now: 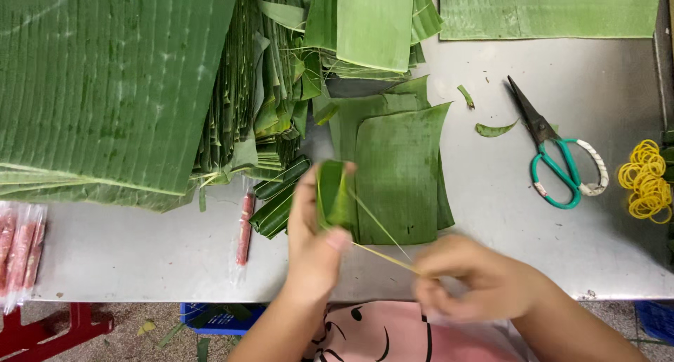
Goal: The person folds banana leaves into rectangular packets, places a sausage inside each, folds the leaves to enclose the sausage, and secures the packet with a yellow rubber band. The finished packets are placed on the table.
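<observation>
Right hand (477, 281) fingers pinch thin strip (382, 253); left hand (316, 239) fingers wrap leaf bundle (333, 197).

A steel table (140, 257) stands over speckled floor (133, 327), perhaps concrete, evenly lit.

Blurred with motion: right hand (477, 281), fingertips indistinct around the thin leaf strip (382, 253). Left of the left hand (316, 239), wrapped sausages (20, 253) cut by the frame edge. Far right of the right hand, yellow rubber bands (646, 181) partly cropped.
</observation>
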